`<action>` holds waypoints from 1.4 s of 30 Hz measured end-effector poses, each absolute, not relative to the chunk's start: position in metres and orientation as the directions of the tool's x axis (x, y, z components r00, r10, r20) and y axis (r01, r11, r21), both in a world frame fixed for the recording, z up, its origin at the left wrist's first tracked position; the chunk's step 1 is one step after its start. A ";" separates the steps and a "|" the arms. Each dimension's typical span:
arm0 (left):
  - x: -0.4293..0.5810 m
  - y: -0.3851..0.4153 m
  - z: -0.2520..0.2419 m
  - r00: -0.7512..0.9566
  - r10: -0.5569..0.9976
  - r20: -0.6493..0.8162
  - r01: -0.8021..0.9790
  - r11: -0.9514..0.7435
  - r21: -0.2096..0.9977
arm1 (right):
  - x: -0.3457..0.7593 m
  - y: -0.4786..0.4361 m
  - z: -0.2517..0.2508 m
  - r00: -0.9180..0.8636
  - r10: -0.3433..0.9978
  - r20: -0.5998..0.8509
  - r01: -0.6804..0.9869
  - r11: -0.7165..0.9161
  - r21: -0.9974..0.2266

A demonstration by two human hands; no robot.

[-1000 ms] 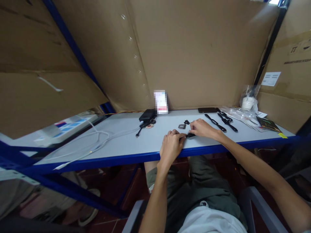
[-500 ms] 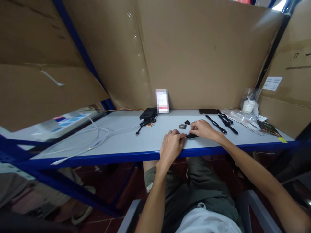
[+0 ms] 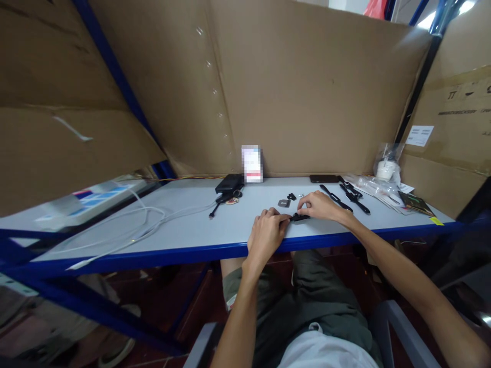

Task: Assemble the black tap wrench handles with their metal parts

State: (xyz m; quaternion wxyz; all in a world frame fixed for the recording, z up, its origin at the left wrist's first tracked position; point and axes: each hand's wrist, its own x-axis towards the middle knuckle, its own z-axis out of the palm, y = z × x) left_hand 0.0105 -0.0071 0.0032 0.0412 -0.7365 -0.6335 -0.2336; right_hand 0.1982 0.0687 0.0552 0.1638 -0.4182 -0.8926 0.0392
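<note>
Near the desk's front edge, my left hand (image 3: 267,229) is closed, thumb and fingertips pinching the left end of a small black piece (image 3: 301,217) that lies low against the surface. Just above that piece is my right hand (image 3: 317,205), its thumb and fingers pressed together. Whatever its fingertips hold is too small to make out. Behind the hands lie a grey, flat, squarish piece (image 3: 284,203) and a small black part (image 3: 291,196). Long black pieces with openings (image 3: 336,198) rest beyond my right hand, with another long black piece (image 3: 356,199) beside them.
A dark phone (image 3: 324,179) lies at the back. A lit screen (image 3: 252,164) leans on the cardboard wall (image 3: 287,92), by a black box (image 3: 229,183) with cables. White cables (image 3: 153,225) and a power strip (image 3: 95,199) occupy the left; plastic bags (image 3: 368,186) sit right.
The whole view has shifted slightly. My right hand's fingertips have lifted a little off the black piece, showing more of it; my left hand keeps its pinch.
</note>
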 end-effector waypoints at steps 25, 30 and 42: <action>0.009 -0.006 0.000 0.093 0.907 0.412 0.949 -0.205 0.238 | 0.192 0.067 0.045 -0.545 0.760 0.354 0.745 0.632 -0.212; 0.009 -0.005 -0.001 0.090 0.908 0.410 0.947 -0.205 0.246 | 0.192 0.068 0.045 -0.583 0.744 0.326 0.710 0.662 -0.241; 0.009 -0.006 0.000 0.096 0.910 0.404 0.948 -0.207 0.241 | 0.202 0.069 0.038 -0.515 0.771 0.375 0.679 0.634 -0.369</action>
